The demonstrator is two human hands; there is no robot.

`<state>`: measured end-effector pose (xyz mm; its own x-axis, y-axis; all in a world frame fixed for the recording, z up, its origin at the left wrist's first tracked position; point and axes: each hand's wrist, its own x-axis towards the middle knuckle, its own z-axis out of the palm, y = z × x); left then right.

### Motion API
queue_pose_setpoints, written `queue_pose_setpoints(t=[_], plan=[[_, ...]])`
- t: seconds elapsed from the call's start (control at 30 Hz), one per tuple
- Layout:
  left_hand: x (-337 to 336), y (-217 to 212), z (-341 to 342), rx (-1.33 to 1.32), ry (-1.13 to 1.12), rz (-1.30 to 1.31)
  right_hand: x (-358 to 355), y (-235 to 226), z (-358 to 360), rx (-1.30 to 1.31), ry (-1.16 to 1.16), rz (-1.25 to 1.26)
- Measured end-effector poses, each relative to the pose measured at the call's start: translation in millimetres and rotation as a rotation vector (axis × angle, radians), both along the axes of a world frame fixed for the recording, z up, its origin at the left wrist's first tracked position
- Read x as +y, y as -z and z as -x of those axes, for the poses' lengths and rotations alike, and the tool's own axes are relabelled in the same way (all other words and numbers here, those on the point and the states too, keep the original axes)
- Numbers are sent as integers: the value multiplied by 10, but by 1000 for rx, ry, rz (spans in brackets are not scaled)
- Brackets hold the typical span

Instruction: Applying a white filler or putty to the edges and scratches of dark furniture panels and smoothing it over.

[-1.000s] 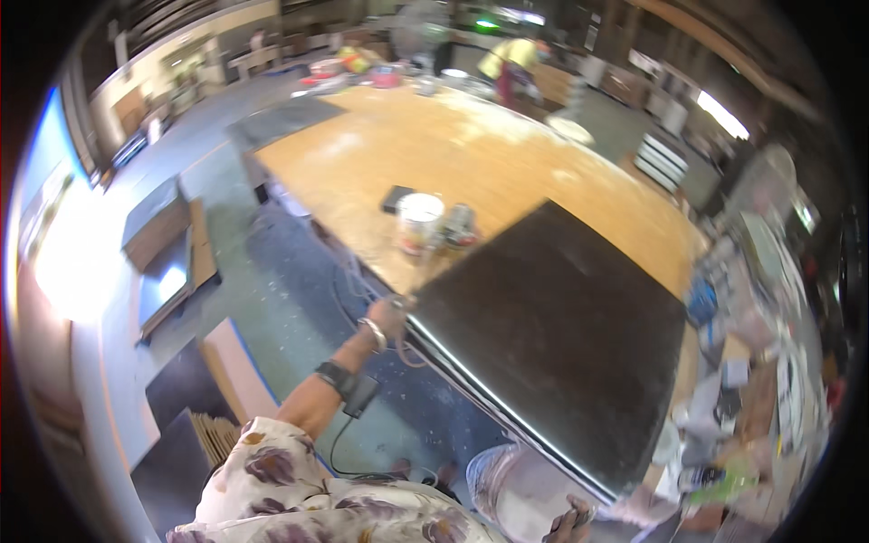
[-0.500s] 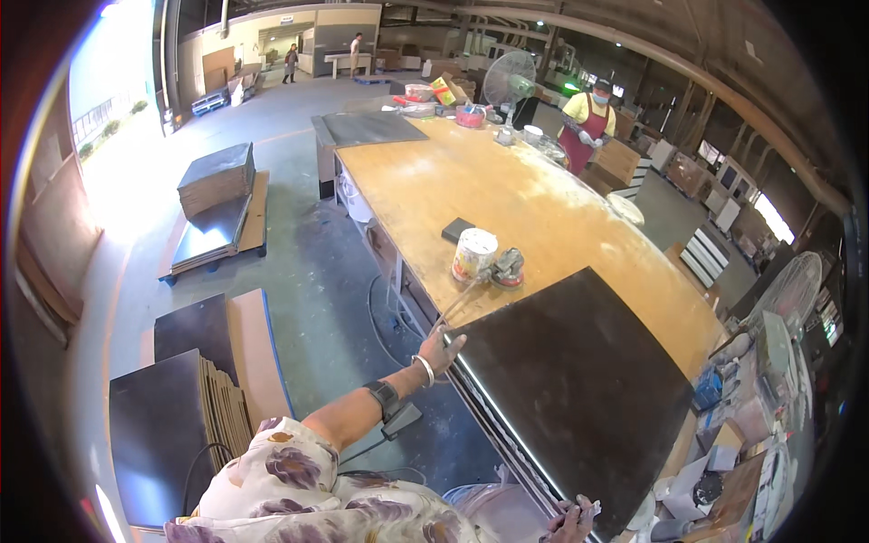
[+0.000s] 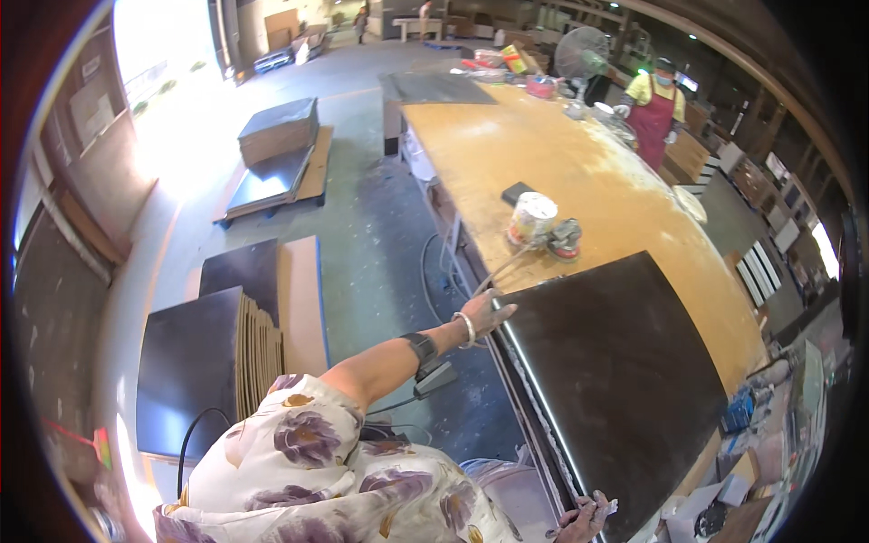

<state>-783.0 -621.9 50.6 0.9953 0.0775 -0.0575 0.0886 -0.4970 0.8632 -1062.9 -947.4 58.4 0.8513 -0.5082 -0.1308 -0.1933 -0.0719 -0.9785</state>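
Observation:
A large dark panel [image 3: 625, 380] with a glossy rounded front edge lies on the near end of the wooden worktable [image 3: 552, 136]. At the panel's far left corner, my left hand [image 3: 485, 313] is closed on the edge, its thumb over the top. My right hand [image 3: 585, 519] grips the same panel at its near corner, fingers curled over the edge. A small white bit shows at its fingertips; I cannot make out what it is. Beyond the panel stand a smeared white tub [image 3: 532, 219] and a hand sander [image 3: 565, 240] with a hose, beside a small dark block [image 3: 517, 194].
On the floor at left are a stack of dark panels [image 3: 192, 371] and a farther stack [image 3: 279, 127] on a pallet. A co-worker in a red apron [image 3: 654, 122] stands across the table near a fan [image 3: 581, 52]. Clutter, including a blue item [image 3: 738, 412], fills the right side.
The view has turned, so the scene sits farther right and higher. Both my hands stay at the panel's corners. The co-worker now stands more upright, with one arm out toward the fan.

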Motion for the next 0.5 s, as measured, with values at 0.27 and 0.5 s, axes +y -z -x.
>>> queue_pose_setpoints(t=[0.27, 0.5], plan=[[158, 42, -72, -8, 119, -111, 629, -9, -378, 58, -339, -74], [822, 310, 89, -58, 469, 171, 1812, -60, -1248, 209, -521, -264]])
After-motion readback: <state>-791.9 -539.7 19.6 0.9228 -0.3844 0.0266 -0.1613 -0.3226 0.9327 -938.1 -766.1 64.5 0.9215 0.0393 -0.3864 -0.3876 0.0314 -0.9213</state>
